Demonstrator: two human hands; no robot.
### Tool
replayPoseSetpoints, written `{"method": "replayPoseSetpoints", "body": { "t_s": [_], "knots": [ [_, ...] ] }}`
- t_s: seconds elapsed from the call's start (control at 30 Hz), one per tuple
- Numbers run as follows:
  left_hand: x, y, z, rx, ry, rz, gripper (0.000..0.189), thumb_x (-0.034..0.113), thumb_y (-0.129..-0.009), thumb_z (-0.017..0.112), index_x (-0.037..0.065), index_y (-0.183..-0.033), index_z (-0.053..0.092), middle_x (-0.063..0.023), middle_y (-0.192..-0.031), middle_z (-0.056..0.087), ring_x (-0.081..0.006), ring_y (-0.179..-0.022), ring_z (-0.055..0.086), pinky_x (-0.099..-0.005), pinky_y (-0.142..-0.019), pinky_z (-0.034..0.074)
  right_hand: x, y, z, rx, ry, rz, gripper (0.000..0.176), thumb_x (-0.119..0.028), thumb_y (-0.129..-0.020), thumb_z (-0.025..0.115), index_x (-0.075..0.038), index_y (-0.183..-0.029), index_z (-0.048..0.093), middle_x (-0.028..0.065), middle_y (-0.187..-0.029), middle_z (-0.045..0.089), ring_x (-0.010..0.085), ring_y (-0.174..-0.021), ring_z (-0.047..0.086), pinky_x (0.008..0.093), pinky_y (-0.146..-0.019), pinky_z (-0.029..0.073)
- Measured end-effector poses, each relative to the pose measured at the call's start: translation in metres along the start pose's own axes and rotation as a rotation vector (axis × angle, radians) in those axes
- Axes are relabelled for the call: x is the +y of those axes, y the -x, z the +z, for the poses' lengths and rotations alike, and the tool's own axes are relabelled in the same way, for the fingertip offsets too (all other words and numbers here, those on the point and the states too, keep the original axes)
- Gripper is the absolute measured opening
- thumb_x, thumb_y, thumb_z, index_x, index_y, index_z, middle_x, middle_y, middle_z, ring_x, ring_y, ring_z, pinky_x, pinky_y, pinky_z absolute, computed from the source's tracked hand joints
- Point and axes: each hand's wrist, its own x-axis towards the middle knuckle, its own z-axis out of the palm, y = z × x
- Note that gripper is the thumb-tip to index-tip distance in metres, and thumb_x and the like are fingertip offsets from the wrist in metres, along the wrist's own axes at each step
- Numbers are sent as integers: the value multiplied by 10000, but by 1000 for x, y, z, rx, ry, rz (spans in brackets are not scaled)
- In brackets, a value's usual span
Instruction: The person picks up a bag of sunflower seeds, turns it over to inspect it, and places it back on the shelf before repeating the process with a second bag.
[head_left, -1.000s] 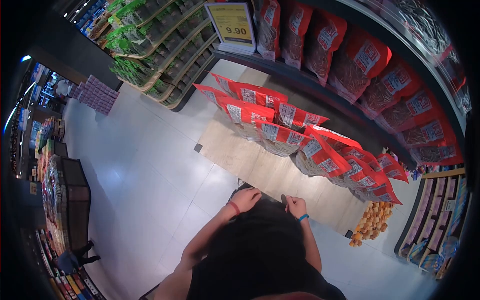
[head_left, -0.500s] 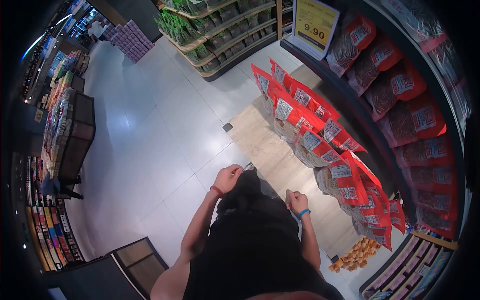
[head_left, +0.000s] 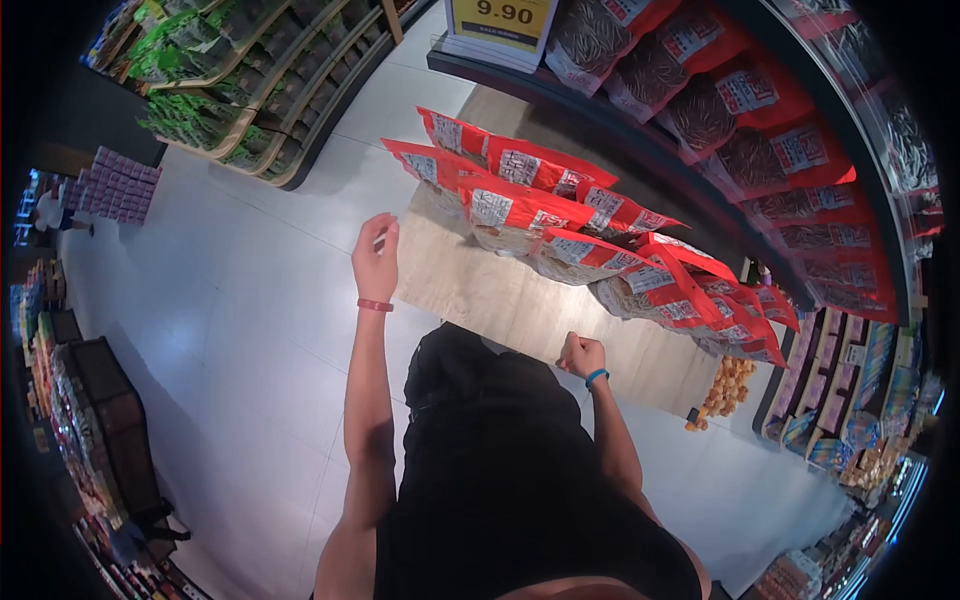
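Note:
My left hand (head_left: 376, 258), with a red band at the wrist, is raised at the left end of a low wooden platform (head_left: 500, 300). Its fingers are loosely curved, apart from the thumb, and nothing shows in them. In front of it, a short way off, stand red-topped clear bags (head_left: 490, 208) of dried-looking food in rows on the platform. My right hand (head_left: 582, 355), wearing a blue band, is curled into a loose fist over the platform's near edge. No object is visible in that fist.
Shelves of similar red bags (head_left: 740, 95) rise behind the platform, with a yellow price sign (head_left: 500, 25). Green plants (head_left: 190, 125) fill a rack at the upper left. Stacked boxes (head_left: 115, 185), a dark display bin (head_left: 110, 410) and orange-brown pieces (head_left: 728, 388) surround the pale tiled floor.
My view has turned right, and I stand closer to the platform. My left hand has reached forward and up toward the bags. The right hand stays low by the near edge.

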Motion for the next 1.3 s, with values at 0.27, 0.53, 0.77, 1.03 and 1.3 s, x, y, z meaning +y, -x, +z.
{"method": "replayPoseSetpoints", "body": {
  "t_s": [0.27, 0.53, 0.77, 1.03, 1.3],
  "knots": [
    [-38, -142, 19, -412, 179, 60, 502, 91, -798, 761, 10, -1232, 523, -70, -1190, 608, -150, -1115, 541, -311, -922, 450, -50, 48, 60, 112, -1, -100, 460, -324, -975, 527, -28, -624, 555, 61, -495, 557, 113, -419, 516, 271, -419, 410],
    [-82, -161, 15, -686, -14, 6, 203, 156, -860, 702, -27, -945, 692, -23, -827, 685, -82, -768, 573, -251, -735, 460, -94, 69, 113, 104, 5, -210, 421, -288, -961, 562, -20, -637, 551, 13, -537, 526, 67, -459, 519, 242, -434, 401],
    [-114, -126, -24, -550, 13, -40, 208, 138, -889, 671, -59, -949, 689, -54, -849, 682, -79, -771, 571, -252, -721, 483, -197, 106, 112, 268, -88, -522, 287, -157, -939, 584, 19, -713, 592, 69, -561, 589, 107, -481, 571, 255, -479, 445],
    [-113, -87, -41, -479, 119, -20, 186, 67, -892, 647, -66, -1019, 673, -82, -964, 705, -123, -893, 625, -269, -830, 475, -320, 73, 82, 797, 658, -1114, 291, -134, -750, 710, -94, -1024, 621, 31, -1022, 643, 240, -1037, 577, 388, -863, 476],
    [-104, -83, -38, -566, 39, -18, 209, 119, -895, 672, -63, -999, 678, -85, -938, 686, -118, -847, 602, -283, -787, 479, -321, 18, 70, 725, 1045, -1033, 215, -177, -765, 617, -146, -976, 648, 5, -916, 657, 215, -942, 614, 368, -816, 480]
  ]
}}
